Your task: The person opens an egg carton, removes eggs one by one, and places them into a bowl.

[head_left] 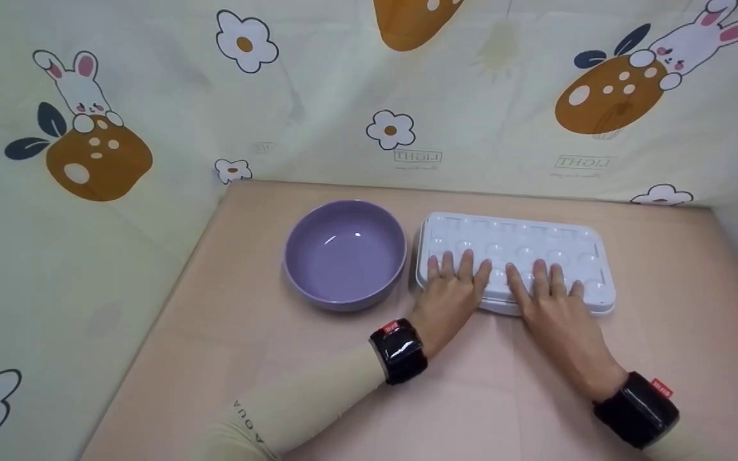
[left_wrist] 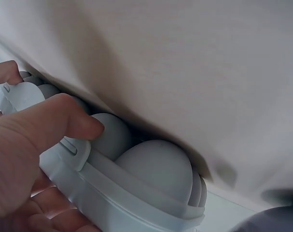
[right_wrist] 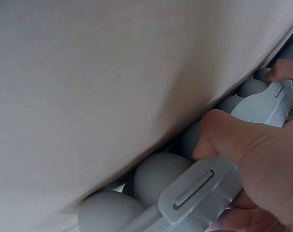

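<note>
A white ice ball tray [head_left: 510, 225] with a lid of rounded bumps lies on the table. My left hand [head_left: 450, 299] is on its left half and my right hand [head_left: 555, 314] on its right half, fingers spread over the lid. Both wrist views show the thumbs bent over the tray's front edge, touching the round cups [left_wrist: 156, 166] below the rim, so each hand grips the edge. A slotted clip [right_wrist: 192, 188] shows on the front rim beside the right thumb. The lid looks seated; what lies inside is hidden.
A purple bowl [head_left: 346, 256], with nothing seen in it, stands just left of the tray. The table [head_left: 266, 378] has a pale peach cover. Behind and to the left hangs a curtain [head_left: 318, 96] printed with rabbits and flowers.
</note>
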The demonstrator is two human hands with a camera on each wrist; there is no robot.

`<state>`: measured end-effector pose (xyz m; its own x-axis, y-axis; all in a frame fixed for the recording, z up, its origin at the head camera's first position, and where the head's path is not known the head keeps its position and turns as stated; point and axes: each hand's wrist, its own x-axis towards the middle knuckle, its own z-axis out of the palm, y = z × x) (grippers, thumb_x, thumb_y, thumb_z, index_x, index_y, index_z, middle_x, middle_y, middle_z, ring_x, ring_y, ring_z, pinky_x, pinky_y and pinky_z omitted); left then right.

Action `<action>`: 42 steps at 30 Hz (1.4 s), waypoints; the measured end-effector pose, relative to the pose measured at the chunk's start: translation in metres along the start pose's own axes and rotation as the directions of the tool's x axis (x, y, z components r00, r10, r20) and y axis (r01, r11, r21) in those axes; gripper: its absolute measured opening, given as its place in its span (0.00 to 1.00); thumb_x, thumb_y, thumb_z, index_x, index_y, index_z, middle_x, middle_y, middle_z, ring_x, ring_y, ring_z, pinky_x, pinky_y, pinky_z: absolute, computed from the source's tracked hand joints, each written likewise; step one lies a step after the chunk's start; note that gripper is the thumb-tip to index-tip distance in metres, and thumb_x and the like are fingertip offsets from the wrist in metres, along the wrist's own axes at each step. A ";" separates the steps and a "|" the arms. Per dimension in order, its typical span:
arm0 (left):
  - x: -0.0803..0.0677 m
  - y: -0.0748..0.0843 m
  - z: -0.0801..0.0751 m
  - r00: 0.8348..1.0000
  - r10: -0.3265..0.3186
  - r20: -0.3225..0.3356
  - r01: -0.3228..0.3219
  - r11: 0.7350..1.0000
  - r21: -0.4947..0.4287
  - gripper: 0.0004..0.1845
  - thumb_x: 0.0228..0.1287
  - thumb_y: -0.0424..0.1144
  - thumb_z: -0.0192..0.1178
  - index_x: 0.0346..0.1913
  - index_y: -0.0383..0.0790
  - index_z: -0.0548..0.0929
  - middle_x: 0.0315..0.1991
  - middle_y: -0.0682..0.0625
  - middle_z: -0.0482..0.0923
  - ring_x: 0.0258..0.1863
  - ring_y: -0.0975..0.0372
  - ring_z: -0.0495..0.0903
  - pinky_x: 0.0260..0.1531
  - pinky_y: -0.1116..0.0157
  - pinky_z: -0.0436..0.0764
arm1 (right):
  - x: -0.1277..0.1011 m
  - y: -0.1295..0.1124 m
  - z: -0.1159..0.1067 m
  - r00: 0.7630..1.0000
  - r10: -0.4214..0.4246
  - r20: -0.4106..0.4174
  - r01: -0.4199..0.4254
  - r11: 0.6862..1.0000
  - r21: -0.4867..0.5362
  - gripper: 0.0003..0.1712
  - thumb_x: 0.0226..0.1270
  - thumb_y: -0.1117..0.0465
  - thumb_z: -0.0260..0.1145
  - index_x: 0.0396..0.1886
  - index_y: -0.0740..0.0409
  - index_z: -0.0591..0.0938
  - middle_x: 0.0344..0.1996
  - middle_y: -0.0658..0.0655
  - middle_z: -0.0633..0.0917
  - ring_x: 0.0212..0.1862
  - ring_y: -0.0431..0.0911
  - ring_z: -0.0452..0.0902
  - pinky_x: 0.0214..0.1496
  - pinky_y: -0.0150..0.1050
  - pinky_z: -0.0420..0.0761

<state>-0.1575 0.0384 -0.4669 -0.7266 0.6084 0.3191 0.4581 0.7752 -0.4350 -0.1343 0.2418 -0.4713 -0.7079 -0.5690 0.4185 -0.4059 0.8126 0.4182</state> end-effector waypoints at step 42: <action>0.005 -0.007 -0.014 0.997 -0.010 0.071 0.022 0.986 -0.166 0.28 0.69 0.40 0.56 0.71 0.47 0.68 0.64 0.41 0.73 0.58 0.44 0.78 0.55 0.46 0.76 | 0.002 0.006 -0.009 0.999 -0.003 0.040 -0.002 0.994 0.111 0.30 0.64 0.73 0.55 0.67 0.61 0.72 0.52 0.77 0.77 0.51 0.70 0.77 0.37 0.64 0.80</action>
<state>-0.1568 0.0382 -0.4507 -0.7659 0.5870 0.2626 0.5208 0.8057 -0.2820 -0.1329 0.2448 -0.4607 -0.7291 -0.5659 0.3849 -0.4663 0.8224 0.3259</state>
